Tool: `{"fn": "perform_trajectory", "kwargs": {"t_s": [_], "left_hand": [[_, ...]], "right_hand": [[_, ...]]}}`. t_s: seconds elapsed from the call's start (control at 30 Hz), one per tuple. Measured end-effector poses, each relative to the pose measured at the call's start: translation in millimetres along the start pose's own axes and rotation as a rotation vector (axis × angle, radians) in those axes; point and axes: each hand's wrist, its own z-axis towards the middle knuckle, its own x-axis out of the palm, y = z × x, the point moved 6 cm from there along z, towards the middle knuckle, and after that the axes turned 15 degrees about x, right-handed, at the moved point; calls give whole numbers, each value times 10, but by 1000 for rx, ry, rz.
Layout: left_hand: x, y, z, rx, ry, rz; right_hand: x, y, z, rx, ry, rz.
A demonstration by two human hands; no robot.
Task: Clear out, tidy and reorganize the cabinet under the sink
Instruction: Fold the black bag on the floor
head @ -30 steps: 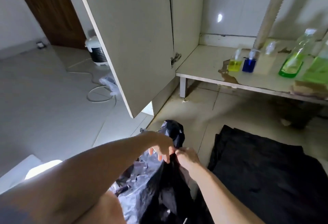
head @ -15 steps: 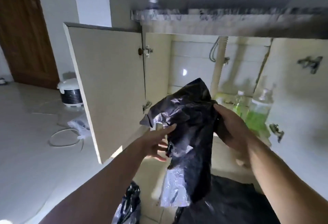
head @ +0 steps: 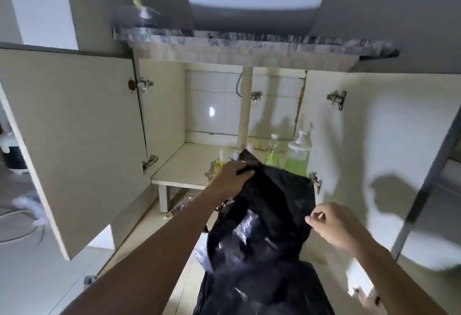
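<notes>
A black bag [head: 264, 214] hangs in front of the open cabinet [head: 174, 115], over the floor. The left hand [head: 230, 180] is closed on the bag's top edge, at its far side. The right hand [head: 334, 224] sits at the bag's right edge, fingers loosely curled; whether it pinches the plastic I cannot tell. Behind the bag, on the shelf [head: 184, 165], stand green bottles [head: 296, 157] to the right. The step looks like opening the bag: best to pull the two edges apart evenly and keep the mouth high, clear of the bottles.
</notes>
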Motion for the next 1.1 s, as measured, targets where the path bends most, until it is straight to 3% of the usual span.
{"fn": "perform_trajectory", "kwargs": {"t_s": [0.1,0.17,0.27,0.37,0.43,0.53,0.67,0.83,0.93,1.0,1.1], "left_hand": [[268,-308,-42,174,307,199],[414,-412,-113,220,426,237],[529,-494,-211,238,532,261],[568,-485,-273,225,606,269],[533,-390,-318,177,639,279],[418,-24,-355,0,714,572],[214,335,-339,-88,655,723],[8,391,-286,-40,533,764],[23,317,-267,68,486,642],[12,215,-253,126,390,468],[4,151,-257,167,353,403]], "right_hand": [[-343,237,-189,-206,-104,269],[-421,411,-314,-355,-51,338],[-111,513,-319,-456,44,111],[205,463,-170,-378,27,-138],[169,476,-133,-354,-64,-101],[7,465,-145,-293,-117,63],[-112,437,-182,-276,-82,42],[-65,211,-132,-112,181,-144],[5,202,-192,-83,269,-253],[80,252,-220,-97,355,-140],[196,310,-207,-124,397,-99]]}}
